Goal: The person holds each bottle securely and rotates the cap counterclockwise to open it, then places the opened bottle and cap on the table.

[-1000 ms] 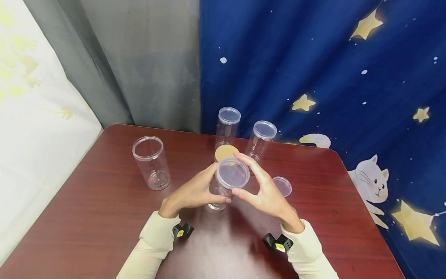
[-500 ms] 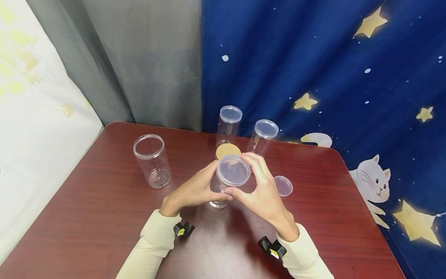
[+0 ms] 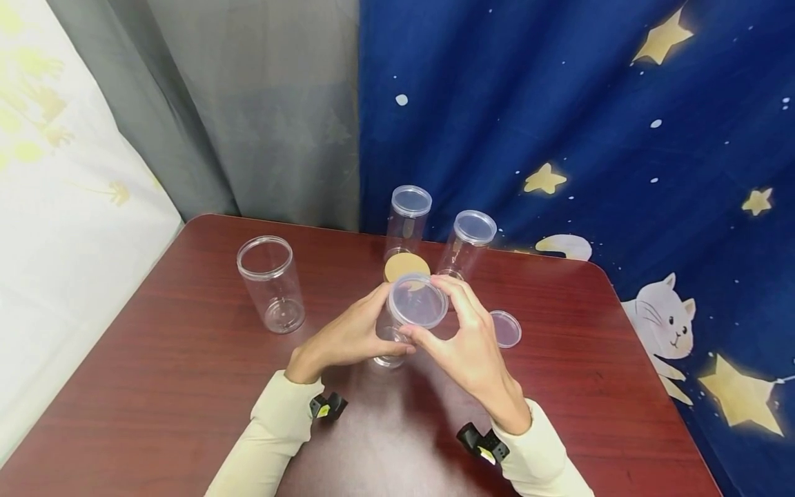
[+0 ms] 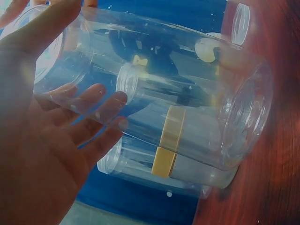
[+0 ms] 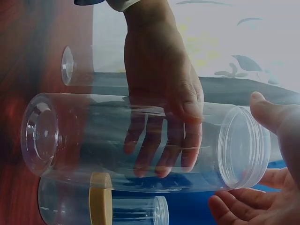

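A clear plastic jar (image 5: pixel 93 140) stands upright between my hands, with a clear lid (image 3: pixel 419 300) on its mouth. My left hand (image 3: pixel 348 335) grips the body from the left; in the right wrist view its fingers show through the clear wall on the far side. From the right, my right hand (image 3: pixel 468 342) holds the lid's rim, thumb at the near side and fingers at the far side. Just behind stands a shorter jar with a tan lid (image 3: pixel 405 264), partly hidden by the held jar.
Two tall jars with clear lids, a left one (image 3: pixel 410 217) and a right one (image 3: pixel 470 241), stand at the back. An open clear jar (image 3: pixel 270 290) is on the left. A loose clear lid (image 3: pixel 506 329) lies right of my hand. Curtains (image 3: pixel 286 117) border the wooden table (image 3: pixel 186 379).
My right hand has turned clockwise, seen from above, around the lid's rim: its thumb has shifted left and its fingers right. My left hand keeps its grip on the jar.
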`<state>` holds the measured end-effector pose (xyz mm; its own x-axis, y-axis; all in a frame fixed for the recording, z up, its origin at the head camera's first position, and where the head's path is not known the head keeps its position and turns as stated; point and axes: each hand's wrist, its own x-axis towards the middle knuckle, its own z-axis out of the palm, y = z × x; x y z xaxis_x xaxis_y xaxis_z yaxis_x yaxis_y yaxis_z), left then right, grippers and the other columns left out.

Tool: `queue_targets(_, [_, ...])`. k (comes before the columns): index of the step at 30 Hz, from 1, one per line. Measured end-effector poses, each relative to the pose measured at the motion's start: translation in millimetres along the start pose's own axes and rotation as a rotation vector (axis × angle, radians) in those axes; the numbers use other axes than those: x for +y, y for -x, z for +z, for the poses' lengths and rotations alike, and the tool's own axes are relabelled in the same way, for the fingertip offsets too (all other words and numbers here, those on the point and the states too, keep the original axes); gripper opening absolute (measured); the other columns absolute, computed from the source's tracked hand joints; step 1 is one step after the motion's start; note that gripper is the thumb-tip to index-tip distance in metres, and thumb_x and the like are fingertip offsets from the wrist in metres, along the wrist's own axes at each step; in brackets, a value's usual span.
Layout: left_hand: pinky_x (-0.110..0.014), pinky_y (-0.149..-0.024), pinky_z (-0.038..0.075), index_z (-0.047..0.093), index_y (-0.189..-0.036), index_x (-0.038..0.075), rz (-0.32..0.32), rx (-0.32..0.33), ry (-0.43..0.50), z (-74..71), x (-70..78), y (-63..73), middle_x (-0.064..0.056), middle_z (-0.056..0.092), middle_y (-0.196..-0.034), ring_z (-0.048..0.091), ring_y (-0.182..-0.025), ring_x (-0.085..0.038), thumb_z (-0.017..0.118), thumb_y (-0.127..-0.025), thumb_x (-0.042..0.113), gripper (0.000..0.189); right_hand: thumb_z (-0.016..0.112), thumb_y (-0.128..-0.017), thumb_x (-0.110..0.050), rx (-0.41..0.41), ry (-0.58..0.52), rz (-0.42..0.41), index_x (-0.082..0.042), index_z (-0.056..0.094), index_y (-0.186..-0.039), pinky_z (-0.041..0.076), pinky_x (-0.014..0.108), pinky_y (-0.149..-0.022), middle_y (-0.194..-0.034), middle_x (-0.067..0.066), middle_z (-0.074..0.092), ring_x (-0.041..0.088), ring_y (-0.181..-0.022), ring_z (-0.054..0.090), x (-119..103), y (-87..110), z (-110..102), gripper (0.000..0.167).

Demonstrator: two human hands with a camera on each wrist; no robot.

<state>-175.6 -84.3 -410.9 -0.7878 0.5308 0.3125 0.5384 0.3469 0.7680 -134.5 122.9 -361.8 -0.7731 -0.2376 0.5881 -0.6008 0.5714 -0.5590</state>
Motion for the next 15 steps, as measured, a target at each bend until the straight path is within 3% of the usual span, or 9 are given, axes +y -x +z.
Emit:
queue_targets(8, [-0.036, -0.102, 0.047, 0.04, -0.144, 0.019, -0.007, 0.002, 0.012, -0.6, 0.2, 0.0, 0.005, 0.056, -0.131, 0.055, -0.116, -0.009, 0.089, -0.072, 0.041, 0.09, 0.087, -0.076, -0.027, -0.096, -0.006, -0.025, -0.01, 0.057, -0.134, 0.041, 0.039, -0.108, -0.138, 0.002, 0.056, 0.019, -0.132, 0.049, 3.2, -1.9, -3.5, 0.068])
queue_targets(15, [-0.036, -0.102, 0.047, 0.039, -0.145, 0.02, -0.011, -0.002, 0.018, -0.4, 0.8, 0.1, 0.006, 0.055, -0.132, 0.055, -0.116, -0.009, 0.088, -0.071, 0.044, 0.092, 0.086, -0.078, -0.022, -0.144, -0.1, -0.028, -0.014, 0.055, -0.137, 0.041, 0.032, -0.109, -0.141, -0.001, 0.054, 0.017, -0.133, 0.049, 7.2, -5.5, -7.1, 0.067])
